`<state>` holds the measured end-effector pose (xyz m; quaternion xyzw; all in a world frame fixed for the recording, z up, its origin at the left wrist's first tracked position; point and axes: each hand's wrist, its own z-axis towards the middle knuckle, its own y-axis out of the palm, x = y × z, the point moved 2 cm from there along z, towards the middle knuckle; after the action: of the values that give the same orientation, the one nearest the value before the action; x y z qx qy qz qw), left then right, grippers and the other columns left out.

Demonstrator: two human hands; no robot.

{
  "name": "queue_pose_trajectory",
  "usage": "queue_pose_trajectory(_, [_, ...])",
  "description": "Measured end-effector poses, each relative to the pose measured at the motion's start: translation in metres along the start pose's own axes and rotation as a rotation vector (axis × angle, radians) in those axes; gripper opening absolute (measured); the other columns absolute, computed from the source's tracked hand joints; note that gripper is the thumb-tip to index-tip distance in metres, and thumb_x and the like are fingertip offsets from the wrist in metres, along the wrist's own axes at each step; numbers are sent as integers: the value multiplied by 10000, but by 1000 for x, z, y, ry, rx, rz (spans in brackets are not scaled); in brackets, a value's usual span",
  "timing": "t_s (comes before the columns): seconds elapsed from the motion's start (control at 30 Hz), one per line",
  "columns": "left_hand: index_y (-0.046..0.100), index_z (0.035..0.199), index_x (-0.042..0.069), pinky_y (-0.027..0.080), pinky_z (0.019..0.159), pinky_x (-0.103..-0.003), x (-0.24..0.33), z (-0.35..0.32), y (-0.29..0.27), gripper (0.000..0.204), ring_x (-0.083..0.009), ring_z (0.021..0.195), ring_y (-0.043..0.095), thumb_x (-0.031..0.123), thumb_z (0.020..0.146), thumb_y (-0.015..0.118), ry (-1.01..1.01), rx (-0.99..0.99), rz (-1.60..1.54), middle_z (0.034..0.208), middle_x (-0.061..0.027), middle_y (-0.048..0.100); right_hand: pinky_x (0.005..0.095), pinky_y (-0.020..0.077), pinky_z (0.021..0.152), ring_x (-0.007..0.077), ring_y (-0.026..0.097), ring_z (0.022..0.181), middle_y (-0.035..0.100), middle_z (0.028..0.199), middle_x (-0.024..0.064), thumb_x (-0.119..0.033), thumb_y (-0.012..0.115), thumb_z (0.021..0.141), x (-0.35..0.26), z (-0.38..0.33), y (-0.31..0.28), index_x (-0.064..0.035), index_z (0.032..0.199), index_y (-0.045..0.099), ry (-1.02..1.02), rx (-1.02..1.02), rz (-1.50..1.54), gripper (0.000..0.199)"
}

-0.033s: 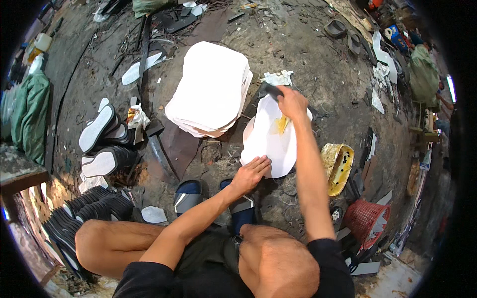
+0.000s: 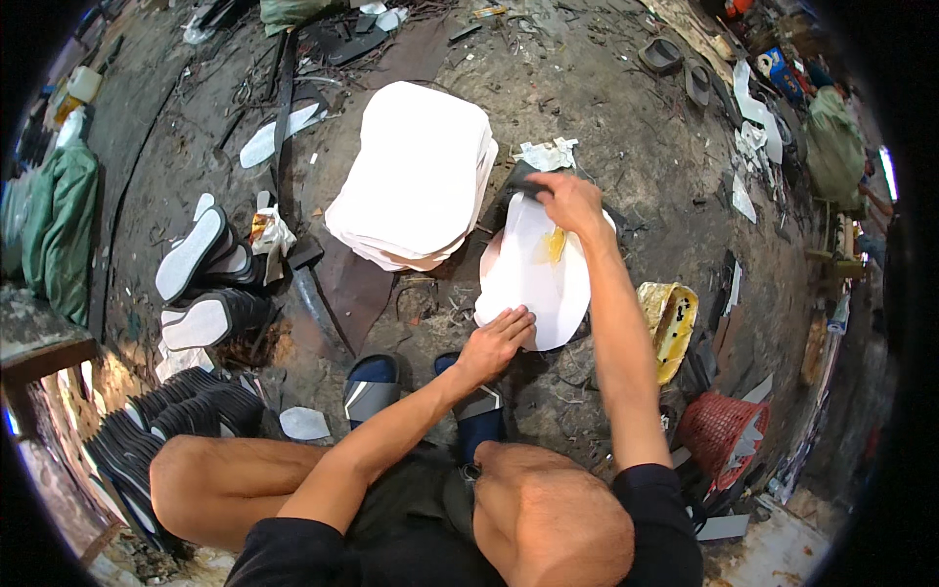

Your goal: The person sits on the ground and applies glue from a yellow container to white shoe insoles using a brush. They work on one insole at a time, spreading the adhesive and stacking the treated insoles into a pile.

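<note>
On the ground before me lies a white shaped sheet (image 2: 528,293) with a glossy yellow smear (image 2: 555,245), probably glue, on its upper part. Its lower end is pressed by my left hand (image 2: 499,344), palm down with the fingers laid flat. My right hand (image 2: 572,203) is at the sheet's far end, closed around a dark flat spreader-like piece (image 2: 529,182). Part of that piece is hidden by the fingers. To the left stands a stack of white sheets (image 2: 416,171). A yellow-stained tub (image 2: 670,338) with a yellow coating inside sits right of my right forearm.
A hammer (image 2: 318,293) lies left of my sandalled feet. Several dark soles (image 2: 176,416) and white-topped sandal parts (image 2: 196,251) are piled further left. A red basket (image 2: 714,435) stands at the lower right. Scraps (image 2: 548,155) and loose sandals (image 2: 662,57) litter the dirty ground.
My right hand has shifted slightly left with the dark piece at the sheet's far end. The left hand stays almost in place on the sheet.
</note>
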<state>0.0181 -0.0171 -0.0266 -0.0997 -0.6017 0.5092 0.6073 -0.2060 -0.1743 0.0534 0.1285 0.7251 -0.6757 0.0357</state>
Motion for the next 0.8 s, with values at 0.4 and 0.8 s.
queue_pose_trajectory(0.4, [530, 1332, -5, 355, 1174, -426, 3, 28, -2, 552, -313, 1384, 440, 31, 786, 599, -14, -85, 8, 1419, -152, 517, 426, 566, 682, 281, 725, 810, 748, 946, 85, -339, 584, 929, 41, -28, -7, -317, 1181, 721, 145, 21, -37, 288])
queue_pose_trajectory(0.8, [507, 1361, -41, 299, 1204, -435, -7, 32, 2, 623, -316, 1419, 396, 24, 753, 622, -45, -132, 70, 1471, -156, 481, 426, 563, 744, 304, 713, 849, 742, 982, 97, -215, 585, 905, -6, -71, 21, -285, 1151, 733, -22, -35, 144, 296])
